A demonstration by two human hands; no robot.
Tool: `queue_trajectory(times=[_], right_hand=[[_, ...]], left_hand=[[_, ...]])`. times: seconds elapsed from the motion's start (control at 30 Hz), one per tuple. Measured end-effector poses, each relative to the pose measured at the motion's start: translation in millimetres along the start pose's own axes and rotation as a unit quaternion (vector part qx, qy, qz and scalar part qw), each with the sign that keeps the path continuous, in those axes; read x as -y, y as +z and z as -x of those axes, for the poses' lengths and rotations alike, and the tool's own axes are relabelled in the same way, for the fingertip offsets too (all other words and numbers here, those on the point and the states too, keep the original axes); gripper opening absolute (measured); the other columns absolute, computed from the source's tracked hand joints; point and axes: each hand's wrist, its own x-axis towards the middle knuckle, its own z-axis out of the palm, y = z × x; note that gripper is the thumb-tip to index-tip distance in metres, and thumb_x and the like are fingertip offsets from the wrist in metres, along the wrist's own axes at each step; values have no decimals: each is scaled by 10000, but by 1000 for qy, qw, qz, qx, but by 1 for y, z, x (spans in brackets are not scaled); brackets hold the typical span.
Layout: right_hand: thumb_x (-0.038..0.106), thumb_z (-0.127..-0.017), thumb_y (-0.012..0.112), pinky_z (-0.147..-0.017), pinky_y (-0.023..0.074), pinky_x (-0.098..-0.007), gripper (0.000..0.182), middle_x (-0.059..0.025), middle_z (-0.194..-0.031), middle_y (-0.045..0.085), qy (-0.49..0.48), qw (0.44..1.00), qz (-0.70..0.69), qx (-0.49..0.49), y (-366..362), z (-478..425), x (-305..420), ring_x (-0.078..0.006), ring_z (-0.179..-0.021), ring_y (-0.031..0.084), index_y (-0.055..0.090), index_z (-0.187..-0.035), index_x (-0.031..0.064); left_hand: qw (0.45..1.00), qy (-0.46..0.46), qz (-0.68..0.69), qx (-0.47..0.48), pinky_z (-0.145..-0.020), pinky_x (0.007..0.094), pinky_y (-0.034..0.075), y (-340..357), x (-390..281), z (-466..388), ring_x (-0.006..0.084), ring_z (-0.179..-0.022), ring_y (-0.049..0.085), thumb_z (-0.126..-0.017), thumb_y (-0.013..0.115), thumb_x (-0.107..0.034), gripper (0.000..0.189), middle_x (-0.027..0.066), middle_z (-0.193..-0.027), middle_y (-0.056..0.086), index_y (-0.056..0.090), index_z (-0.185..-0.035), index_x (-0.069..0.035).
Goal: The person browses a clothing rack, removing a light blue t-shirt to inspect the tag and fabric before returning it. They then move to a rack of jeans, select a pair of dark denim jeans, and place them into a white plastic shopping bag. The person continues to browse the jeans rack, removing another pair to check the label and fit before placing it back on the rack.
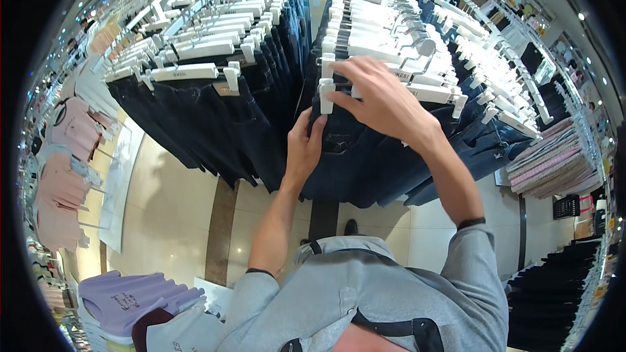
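Observation:
Dark blue jeans [342, 166] hang by the waistband from a white clip hanger [430, 93] at the front of the middle rack. My left hand [304, 144] pinches the waistband's left corner between thumb and fingers, just below the hanger's white end clip [326, 98]. Above it, my right hand [374, 93] reaches over the hanger, with its thumb and a fingertip at that clip and the one behind it. Whether the clip is open or closed I cannot tell. More jeans on white hangers stand close behind, and the hanger's middle is partly hidden under my right hand.
Racks of jeans flank this one at left [183, 112] and right [489, 132]. Pink tops [58, 186] hang at the far left, a lilac T-shirt [124, 298] at the lower left. Folded fabrics [552, 166] and a black basket [566, 207] are at the right.

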Motion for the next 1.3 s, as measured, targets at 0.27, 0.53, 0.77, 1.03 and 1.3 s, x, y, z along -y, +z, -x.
queue_trajectory(times=[0.27, 0.53, 0.77, 1.03, 1.3], right_hand=[[393, -939, 634, -624, 507, -335, 404, -131, -781, 682, 49, 952, -175, 245, -4, -47, -22, -213, -653, 635, 716, -1038, 11], [368, -941, 634, -607, 489, -373, 392, -143, -782, 677, 9, 947, -242, 213, 11, -39, -35, -225, -638, 611, 725, -1002, -8], [410, -929, 642, -614, 492, -357, 434, -118, -799, 684, -32, 950, -286, 122, 4, -44, -31, -223, -683, 623, 722, -992, -11], [398, -892, 680, -1007, 365, -423, 573, -126, -1192, 572, -90, 975, -61, -194, 3, 7, -4, -307, -1153, 514, 530, -1296, 20], [204, -1006, 555, -811, 446, -245, 253, -44, -1001, 585, 387, 806, -224, -387, 31, 167, -83, -103, -897, 535, 551, -1147, -6]], left_hand=[[998, -57, 23, -2, -512, 213, 271, -8, -17, 14, 20, -589, 364, -1013, 557, -228, 253, -78, -665, 463, 625, -1137, -17], [997, -81, 3, -18, -509, 209, 250, -5, -23, 25, 9, -592, 334, -1013, 560, -295, 272, -86, -679, 441, 637, -1097, -48], [992, -100, 68, -32, -604, 173, 278, -2, -2, 44, 9, -669, 358, -1027, 533, -277, 260, -92, -742, 442, 618, -1099, -42], [994, -77, -13, -72, -738, 188, 376, -7, -8, 85, 45, -819, 474, -1019, 544, -215, 228, -20, -901, 571, 589, -1083, -1], [998, -37, -28, -47, -808, 224, 405, -27, -17, 84, 93, -871, 516, -1026, 519, -200, 225, 19, -963, 609, 592, -1072, 8]])
